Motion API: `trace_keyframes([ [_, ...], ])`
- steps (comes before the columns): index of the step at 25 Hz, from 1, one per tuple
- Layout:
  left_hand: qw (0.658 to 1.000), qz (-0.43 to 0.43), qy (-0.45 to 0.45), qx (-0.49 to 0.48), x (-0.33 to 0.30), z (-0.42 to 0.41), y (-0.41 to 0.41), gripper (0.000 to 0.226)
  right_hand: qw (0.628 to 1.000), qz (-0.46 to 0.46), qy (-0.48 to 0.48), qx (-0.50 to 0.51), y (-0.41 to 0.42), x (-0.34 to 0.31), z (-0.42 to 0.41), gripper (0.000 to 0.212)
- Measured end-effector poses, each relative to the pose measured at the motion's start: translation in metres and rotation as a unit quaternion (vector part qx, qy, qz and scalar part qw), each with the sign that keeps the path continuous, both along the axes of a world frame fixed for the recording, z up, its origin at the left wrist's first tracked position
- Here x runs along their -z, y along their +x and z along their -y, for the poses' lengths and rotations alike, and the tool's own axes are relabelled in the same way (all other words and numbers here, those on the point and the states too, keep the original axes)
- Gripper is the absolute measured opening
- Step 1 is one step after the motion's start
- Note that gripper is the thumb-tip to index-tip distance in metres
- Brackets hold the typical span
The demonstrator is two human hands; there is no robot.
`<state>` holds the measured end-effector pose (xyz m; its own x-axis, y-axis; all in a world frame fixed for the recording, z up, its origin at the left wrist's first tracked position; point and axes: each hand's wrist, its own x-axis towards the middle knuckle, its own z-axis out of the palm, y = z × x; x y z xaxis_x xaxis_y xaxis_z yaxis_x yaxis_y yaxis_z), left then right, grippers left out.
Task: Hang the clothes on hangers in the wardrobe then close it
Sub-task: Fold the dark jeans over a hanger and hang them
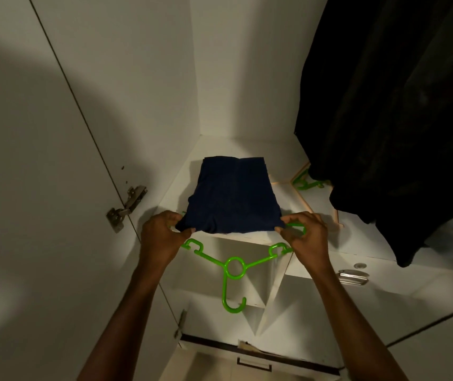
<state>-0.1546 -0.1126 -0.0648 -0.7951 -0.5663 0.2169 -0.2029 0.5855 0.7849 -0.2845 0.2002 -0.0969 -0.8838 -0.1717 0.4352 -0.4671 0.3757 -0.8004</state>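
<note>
The white wardrobe (247,64) stands open, and dark clothes (390,119) hang at its right side. On the white shelf (181,182) lies a folded navy garment (232,196), with its near edge at the front of the shelf. A green hanger (233,266) is under this edge, its hook pointing toward the person. The left hand (162,237) pinches the left corner of the garment, and the right hand (306,235) pinches the right corner together with the hanger end. A second green hanger (306,182) lies further back, near the dark clothes.
</note>
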Motion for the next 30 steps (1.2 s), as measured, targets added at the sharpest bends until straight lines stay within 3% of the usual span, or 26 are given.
trace_keyframes([
  [3,0.999,0.040,0.023,0.027,0.007,0.005,0.003,0.043,1.000,0.030,-0.008,0.001,-0.005,0.000,0.001,0.038],
  [8,0.999,0.022,0.003,0.046,0.006,0.014,0.002,0.034,0.998,0.001,0.050,0.024,-0.005,0.001,0.002,0.025],
  [13,0.999,-0.010,-0.028,0.015,0.005,0.025,0.000,0.023,0.980,-0.098,0.170,0.030,-0.017,0.003,-0.006,0.016],
  [20,0.996,-0.037,-0.075,0.029,0.015,0.033,0.001,0.019,0.996,-0.041,0.076,0.032,-0.008,0.009,-0.004,0.018],
  [22,0.989,-0.079,-0.129,0.010,0.014,0.024,0.007,0.021,0.996,-0.037,0.076,0.038,-0.004,0.010,-0.002,0.030],
  [24,0.980,-0.109,-0.168,0.003,0.012,-0.005,0.013,0.039,0.996,-0.042,0.066,0.040,0.003,0.010,-0.001,0.052],
  [26,0.969,-0.113,-0.207,0.072,0.009,-0.038,0.006,0.058,0.990,-0.104,0.095,0.015,0.011,0.002,0.008,0.068],
  [30,0.919,0.009,-0.364,0.154,0.021,-0.048,-0.037,0.088,0.956,-0.162,0.237,-0.066,0.019,-0.012,0.036,0.097],
])
